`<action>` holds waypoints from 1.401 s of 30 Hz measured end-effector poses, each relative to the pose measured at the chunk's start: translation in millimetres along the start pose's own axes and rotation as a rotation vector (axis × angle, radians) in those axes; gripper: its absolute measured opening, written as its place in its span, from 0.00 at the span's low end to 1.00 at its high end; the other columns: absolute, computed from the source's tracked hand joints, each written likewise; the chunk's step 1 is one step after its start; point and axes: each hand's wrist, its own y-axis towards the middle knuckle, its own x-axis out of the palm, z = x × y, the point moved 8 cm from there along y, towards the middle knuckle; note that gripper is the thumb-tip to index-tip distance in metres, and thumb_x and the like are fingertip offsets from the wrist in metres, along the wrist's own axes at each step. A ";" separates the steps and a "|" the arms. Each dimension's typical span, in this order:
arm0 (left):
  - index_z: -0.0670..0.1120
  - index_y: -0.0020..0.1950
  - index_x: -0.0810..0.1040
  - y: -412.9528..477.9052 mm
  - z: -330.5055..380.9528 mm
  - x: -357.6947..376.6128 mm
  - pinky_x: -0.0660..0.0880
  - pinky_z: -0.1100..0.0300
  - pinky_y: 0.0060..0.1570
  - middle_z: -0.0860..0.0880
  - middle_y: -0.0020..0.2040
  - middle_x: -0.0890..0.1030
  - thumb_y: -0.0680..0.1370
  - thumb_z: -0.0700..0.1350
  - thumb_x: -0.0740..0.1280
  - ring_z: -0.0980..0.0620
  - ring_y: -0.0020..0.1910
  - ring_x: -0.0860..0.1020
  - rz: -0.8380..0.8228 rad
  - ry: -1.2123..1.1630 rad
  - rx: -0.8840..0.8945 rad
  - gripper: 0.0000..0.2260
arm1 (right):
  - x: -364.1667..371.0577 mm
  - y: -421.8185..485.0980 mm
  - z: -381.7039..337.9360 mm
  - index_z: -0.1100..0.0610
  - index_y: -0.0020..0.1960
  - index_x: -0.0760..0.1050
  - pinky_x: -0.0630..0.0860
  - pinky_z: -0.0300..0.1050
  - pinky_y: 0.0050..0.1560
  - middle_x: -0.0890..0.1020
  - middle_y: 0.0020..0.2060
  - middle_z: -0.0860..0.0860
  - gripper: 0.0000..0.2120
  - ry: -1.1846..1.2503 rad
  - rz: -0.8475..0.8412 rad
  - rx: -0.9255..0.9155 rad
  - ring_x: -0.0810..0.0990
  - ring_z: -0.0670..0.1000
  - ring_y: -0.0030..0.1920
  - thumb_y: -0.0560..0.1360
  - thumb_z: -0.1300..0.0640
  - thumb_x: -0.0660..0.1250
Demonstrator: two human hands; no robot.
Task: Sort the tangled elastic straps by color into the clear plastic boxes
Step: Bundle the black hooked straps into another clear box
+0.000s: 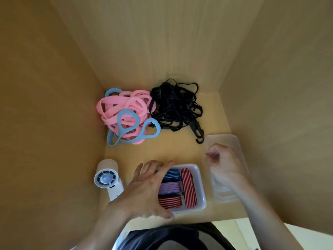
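The pink and blue straps and the black straps lie in two tangled heaps at the back of the worktop, not yet sorted. Only the striped straps sit folded in the near box, where the left hand rests with its fingers spread. The right hand hovers, curled, over an empty-looking box. Blur hides whether it pinches anything.
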 end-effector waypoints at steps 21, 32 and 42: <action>0.61 0.77 0.54 34.8 -25.7 -30.1 0.62 0.61 0.69 0.62 0.69 0.62 0.51 0.73 0.75 0.59 0.70 0.60 0.130 -0.096 -0.050 0.58 | 11.9 -15.0 17.7 0.53 0.50 0.79 0.70 0.42 0.44 0.75 0.49 0.49 0.09 -0.322 -0.009 0.126 0.77 0.53 0.47 0.80 0.48 0.64; 0.62 0.77 0.56 35.1 -23.6 -57.0 0.59 0.61 0.68 0.67 0.70 0.59 0.71 0.71 0.67 0.69 0.69 0.56 0.406 -0.346 -0.057 0.38 | -44.7 -52.0 -38.2 0.47 0.45 0.71 0.66 0.34 0.36 0.75 0.47 0.42 0.06 -0.226 0.035 -0.140 0.74 0.44 0.43 0.80 0.52 0.65; 0.61 0.61 0.80 41.9 26.2 -85.2 0.72 0.57 0.66 0.63 0.60 0.81 0.76 0.59 0.67 0.59 0.65 0.76 0.442 -0.569 0.215 0.13 | -73.3 -74.0 -66.7 0.45 0.44 0.75 0.75 0.38 0.42 0.80 0.44 0.37 0.08 0.065 0.117 -0.288 0.77 0.42 0.47 0.79 0.56 0.68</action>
